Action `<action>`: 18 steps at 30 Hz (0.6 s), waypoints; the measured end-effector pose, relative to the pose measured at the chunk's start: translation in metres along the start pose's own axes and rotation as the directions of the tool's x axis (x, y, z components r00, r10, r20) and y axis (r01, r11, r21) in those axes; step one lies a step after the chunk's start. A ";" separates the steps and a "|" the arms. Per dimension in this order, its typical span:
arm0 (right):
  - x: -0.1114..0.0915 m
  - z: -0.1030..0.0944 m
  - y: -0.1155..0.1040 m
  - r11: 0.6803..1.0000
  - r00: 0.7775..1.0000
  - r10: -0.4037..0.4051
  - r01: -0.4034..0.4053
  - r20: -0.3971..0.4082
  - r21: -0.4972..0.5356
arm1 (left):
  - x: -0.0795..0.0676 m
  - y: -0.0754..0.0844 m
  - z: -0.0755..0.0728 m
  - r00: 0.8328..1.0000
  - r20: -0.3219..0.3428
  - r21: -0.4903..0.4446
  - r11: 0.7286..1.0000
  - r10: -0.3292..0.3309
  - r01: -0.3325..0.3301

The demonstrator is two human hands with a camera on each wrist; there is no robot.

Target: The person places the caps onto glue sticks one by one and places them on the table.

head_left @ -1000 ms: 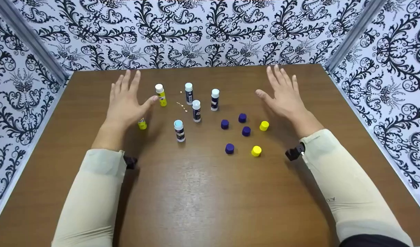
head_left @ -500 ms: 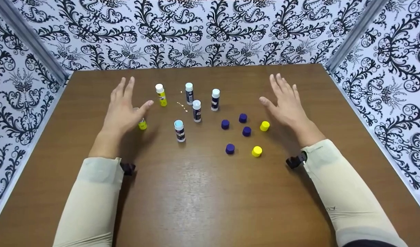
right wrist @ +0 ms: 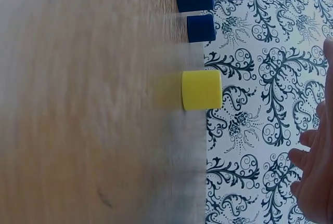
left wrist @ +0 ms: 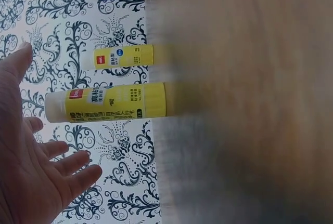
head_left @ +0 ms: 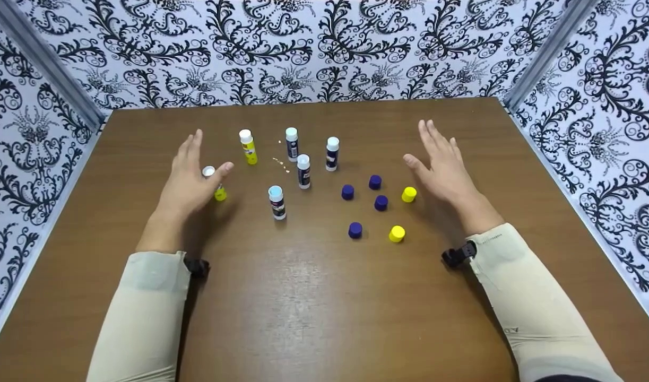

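My left hand (head_left: 185, 183) hovers over the left of the table with fingers extended and thumb out, holding nothing. It partly hides a yellow glue stick (head_left: 220, 194) standing uncapped; the left wrist view shows that yellow glue stick (left wrist: 114, 103) beside the fingers. Another yellow glue stick (head_left: 250, 151) stands farther back. Several dark blue glue sticks (head_left: 278, 207) stand upright in the middle, their white tops bare. My right hand (head_left: 445, 168), empty and fingers straight, is above the right side. Closest to it is a yellow cap (head_left: 408, 194), also a yellow cap (right wrist: 202, 90) in the right wrist view.
Several dark blue caps (head_left: 355, 230) and a second yellow cap (head_left: 397, 234) sit right of the glue sticks. Small pale crumbs (head_left: 282, 163) lie between the sticks. Patterned walls (head_left: 324, 53) border the brown table (head_left: 303, 307) at the back and sides.
Both hands have drawn back toward the person and lowered slightly, fingers still extended. The near yellow glue stick's white top now shows past the left hand. Glue sticks and caps have stayed in place.
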State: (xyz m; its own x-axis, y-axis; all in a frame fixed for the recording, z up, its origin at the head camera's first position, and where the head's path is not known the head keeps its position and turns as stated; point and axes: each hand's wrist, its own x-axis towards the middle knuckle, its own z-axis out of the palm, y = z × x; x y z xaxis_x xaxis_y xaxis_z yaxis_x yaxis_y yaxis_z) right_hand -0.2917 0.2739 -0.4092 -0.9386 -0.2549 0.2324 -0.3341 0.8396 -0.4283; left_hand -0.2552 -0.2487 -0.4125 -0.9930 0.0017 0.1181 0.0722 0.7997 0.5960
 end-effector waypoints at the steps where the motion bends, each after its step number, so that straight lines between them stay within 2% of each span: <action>1: 0.000 0.001 0.000 1.000 1.000 0.000 0.000 -0.001 0.004 | -0.001 0.000 0.000 1.000 0.004 -0.006 1.000 -0.003 0.003; 7: -0.004 0.006 0.002 0.999 1.000 0.008 -0.008 0.011 0.045 | -0.005 0.000 -0.001 0.999 0.033 -0.043 0.999 -0.031 0.032; 13: -0.008 0.008 0.003 0.998 0.998 0.013 -0.016 0.058 0.057 | -0.008 -0.001 0.000 0.994 0.089 -0.078 0.994 -0.070 0.077; 18: -0.007 0.007 0.004 0.998 0.998 0.010 -0.014 0.066 0.059 | -0.007 -0.004 0.000 0.993 0.095 -0.121 0.990 -0.067 0.078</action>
State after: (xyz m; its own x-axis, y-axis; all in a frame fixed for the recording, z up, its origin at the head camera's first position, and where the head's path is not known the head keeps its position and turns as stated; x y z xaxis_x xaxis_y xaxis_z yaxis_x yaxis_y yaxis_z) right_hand -0.2870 0.2759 -0.4186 -0.9456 -0.2778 0.1695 -0.3254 0.8133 -0.4824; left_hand -0.2486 -0.2521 -0.4155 -1.0000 0.0048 0.0021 0.0049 0.7188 0.6952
